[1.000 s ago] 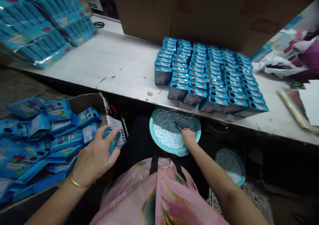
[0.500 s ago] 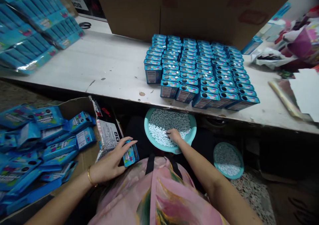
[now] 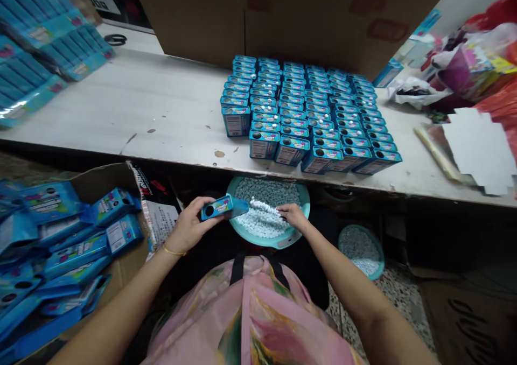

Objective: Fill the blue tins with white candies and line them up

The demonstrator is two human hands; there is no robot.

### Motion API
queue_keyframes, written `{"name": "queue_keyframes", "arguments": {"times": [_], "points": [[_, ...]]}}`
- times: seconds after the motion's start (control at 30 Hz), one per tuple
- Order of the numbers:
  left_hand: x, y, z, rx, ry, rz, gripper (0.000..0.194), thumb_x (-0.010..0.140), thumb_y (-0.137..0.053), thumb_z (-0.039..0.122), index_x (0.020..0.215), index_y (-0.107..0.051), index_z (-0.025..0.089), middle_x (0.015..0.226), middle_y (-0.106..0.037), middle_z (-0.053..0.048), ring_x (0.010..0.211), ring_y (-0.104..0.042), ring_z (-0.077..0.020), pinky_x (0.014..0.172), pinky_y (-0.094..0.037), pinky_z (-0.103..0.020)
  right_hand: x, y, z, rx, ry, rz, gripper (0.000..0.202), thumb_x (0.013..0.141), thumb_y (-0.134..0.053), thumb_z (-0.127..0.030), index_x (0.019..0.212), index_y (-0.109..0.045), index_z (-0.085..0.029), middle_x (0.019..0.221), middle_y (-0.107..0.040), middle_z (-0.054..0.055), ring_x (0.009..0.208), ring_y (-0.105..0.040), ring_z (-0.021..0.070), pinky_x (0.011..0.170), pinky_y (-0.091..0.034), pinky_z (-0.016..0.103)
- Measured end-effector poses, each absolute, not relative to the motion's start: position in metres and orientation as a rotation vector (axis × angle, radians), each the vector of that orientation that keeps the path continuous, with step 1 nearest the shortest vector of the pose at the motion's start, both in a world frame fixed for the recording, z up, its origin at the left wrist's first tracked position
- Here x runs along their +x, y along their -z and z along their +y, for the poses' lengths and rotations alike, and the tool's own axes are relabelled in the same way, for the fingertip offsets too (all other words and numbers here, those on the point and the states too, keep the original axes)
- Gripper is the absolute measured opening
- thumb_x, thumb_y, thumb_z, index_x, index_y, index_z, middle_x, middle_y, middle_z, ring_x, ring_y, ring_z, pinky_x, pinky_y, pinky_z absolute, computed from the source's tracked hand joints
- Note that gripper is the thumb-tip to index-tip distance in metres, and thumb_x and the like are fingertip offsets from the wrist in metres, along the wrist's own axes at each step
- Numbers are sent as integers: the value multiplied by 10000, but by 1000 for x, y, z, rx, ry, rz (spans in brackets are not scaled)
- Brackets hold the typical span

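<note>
My left hand (image 3: 189, 226) is closed round a small blue carton (image 3: 218, 208), its printed end with a dark round spot facing up. The carton's flap stands open to the right, over a turquoise basin (image 3: 278, 243). Small white pellets (image 3: 258, 226) fill the basin. Above them, my right hand (image 3: 294, 215) pinches a narrow scoop (image 3: 267, 210) heaped with pellets. The scoop points left at the carton's open flap, close to it. Most of the scoop is hidden under its load.
Rows of upright blue cartons (image 3: 291, 106) stand on the white table (image 3: 169, 112), loose pellets on some tops. At left, a cardboard box (image 3: 121, 246) holds loose cartons. Wrapped packs (image 3: 52, 36), scissors (image 3: 116, 40), a second basin (image 3: 379, 271) and white card (image 3: 480, 147) lie around.
My left hand has lifted the carton up and right to the basin, its flap now showing open. My right hand has risen from the pellets with a loaded scoop.
</note>
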State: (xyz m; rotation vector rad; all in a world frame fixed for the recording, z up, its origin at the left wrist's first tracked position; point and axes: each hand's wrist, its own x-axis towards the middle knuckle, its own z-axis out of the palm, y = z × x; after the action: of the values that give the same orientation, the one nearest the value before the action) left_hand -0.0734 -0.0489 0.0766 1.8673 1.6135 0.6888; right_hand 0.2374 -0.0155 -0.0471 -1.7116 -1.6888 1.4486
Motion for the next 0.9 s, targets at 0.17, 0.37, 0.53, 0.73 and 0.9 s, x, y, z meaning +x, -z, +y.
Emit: {"name": "queue_keyframes", "arguments": {"times": [0.17,0.37,0.53,0.73,0.9], "points": [[-36,-51,-24,1870,-778,1679,397,676,-562,408,998,-519,181,855,-589,-4,723,-537,-135,683,-434,-248,273,-15,-16,-1647,-1278,-1774,299,699,-487,-214,914,-681,-141,764,-638,40,592,-517,103,554,-403,205],[6,-26,-9,2161,-640,1594,324,664,-577,237,982,-537,187,949,-586,-45,869,-500,-195,799,-401,-305,267,-74,-11,-1656,-990,-2189,299,758,-447,-208,959,-666,-237,834,-647,21,772,-556,135,666,-391,210],[24,-20,-13,2240,-475,1589,349,661,-583,207,1006,-529,198,882,-586,-48,865,-475,-215,762,-403,-309,233,-101,-9,-1898,-674,-2536,293,762,-427,-187,906,-664,-285,929,-648,23,883,-559,168,706,-382,231],[26,-16,-18,2226,-371,1643,324,668,-581,214,989,-533,205,789,-541,-58,862,-475,-221,728,-397,-305,195,-125,-10,-1950,-478,-2757,271,758,-402,-129,886,-639,-169,892,-627,128,823,-583,207,707,-393,290],[14,-18,-16,2176,-443,1654,339,670,-573,229,1005,-523,206,782,-534,-46,844,-484,-207,727,-404,-291,211,-130,-12,-1933,-474,-2754,270,786,-385,-144,891,-627,-200,908,-606,104,831,-573,204,693,-389,288]]}}
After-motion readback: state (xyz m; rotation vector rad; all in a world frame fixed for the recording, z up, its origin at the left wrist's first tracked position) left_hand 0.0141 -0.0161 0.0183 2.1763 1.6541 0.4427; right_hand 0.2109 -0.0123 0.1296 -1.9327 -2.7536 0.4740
